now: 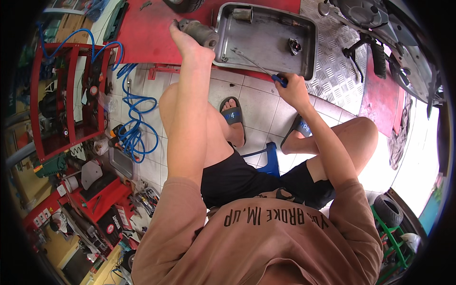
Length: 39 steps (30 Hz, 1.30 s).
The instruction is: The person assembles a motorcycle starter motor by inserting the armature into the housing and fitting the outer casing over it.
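Observation:
My left hand (186, 43) reaches to the red work surface, its fingers partly hidden. It is closed on a grimy grey cylindrical metal part (203, 34), like a small motor housing, beside the tray's left rim. My right hand (293, 89) grips the blue handle of a screwdriver (279, 80) at the near edge of the metal tray (266, 39). The long shaft points left and away over the tray. In the tray lie an open metal cylinder (242, 14) at the far left and a small dark part with a shiny centre (295, 46) on the right.
A motorcycle (375, 28) stands at far right by a diamond-plate sheet (327, 59). A coiled blue air hose (137, 126) lies on the tiled floor at left, near a red tool rack (71, 95). A blue stool (270, 159) is beneath me. A tyre (183, 4) shows at the top.

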### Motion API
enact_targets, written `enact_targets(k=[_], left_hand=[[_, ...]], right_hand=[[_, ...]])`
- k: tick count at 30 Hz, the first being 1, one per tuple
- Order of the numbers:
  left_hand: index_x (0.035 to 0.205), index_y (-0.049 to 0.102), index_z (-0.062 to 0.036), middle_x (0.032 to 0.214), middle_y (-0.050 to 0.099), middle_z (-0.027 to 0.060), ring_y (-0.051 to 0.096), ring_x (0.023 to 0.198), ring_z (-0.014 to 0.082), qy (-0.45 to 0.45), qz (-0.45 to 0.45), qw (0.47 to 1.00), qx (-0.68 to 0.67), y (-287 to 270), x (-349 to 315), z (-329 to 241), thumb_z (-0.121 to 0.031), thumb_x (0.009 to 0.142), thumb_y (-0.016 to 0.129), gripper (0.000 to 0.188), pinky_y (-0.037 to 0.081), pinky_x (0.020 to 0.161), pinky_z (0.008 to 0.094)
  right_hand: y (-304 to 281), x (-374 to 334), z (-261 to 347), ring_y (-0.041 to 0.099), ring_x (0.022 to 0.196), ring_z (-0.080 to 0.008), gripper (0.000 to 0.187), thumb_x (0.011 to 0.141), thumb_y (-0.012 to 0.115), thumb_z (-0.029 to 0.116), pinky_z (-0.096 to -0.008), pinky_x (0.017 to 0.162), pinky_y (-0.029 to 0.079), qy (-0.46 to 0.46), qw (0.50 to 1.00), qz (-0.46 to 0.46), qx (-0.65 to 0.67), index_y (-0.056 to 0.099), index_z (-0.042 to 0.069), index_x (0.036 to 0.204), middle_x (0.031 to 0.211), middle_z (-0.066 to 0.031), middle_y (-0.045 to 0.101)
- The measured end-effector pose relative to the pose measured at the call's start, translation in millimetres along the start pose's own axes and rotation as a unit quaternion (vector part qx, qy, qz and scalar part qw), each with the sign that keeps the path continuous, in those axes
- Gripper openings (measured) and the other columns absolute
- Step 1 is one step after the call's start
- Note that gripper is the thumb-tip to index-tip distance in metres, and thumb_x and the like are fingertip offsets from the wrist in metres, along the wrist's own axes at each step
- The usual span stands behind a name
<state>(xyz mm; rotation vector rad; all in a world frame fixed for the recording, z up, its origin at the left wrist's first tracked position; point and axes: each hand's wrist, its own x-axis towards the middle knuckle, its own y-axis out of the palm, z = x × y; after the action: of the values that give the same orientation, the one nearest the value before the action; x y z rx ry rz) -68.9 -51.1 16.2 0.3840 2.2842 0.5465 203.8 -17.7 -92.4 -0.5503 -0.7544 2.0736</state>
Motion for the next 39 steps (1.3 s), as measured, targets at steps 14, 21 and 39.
enact_targets(k=[14,21,39], left_hand=[[0.081,0.054,-0.0182,0.075,0.06,-0.0015,0.056,0.066,0.0216,-0.001,0.022,1.0,-0.016,-5,5,-2,-0.056,0.095,0.041,0.042,0.05,0.062,0.0391],[0.09,0.058,-0.0177,0.086,0.064,-0.0004,0.06,0.077,0.0227,0.002,0.009,1.0,-0.009,-9,7,-4,-0.056,0.094,0.044,0.041,0.052,0.07,0.0418],[0.083,0.058,-0.0183,0.082,0.063,-0.0012,0.058,0.072,0.0221,-0.003,0.018,1.0,0.017,-7,3,-3,-0.056,0.096,0.039,0.044,0.051,0.069,0.0399]], right_hand=[[-5,0,6,0.07,0.069,-0.0344,0.028,0.08,0.069,0.015,-0.0385,0.068,0.054,-0.01,1.0,-0.003,0.002,0.073,-0.001,0.103,0.078,-0.0236,0.068],[-16,-2,13,0.071,0.073,-0.0367,0.03,0.079,0.068,0.015,-0.0381,0.072,0.056,0.002,1.0,0.009,-0.006,0.073,-0.004,0.102,0.082,-0.0256,0.07],[-24,-4,6,0.071,0.074,-0.0387,0.031,0.077,0.068,0.015,-0.0401,0.073,0.057,0.022,0.999,0.009,-0.027,0.073,-0.005,0.1,0.081,-0.0268,0.07]])
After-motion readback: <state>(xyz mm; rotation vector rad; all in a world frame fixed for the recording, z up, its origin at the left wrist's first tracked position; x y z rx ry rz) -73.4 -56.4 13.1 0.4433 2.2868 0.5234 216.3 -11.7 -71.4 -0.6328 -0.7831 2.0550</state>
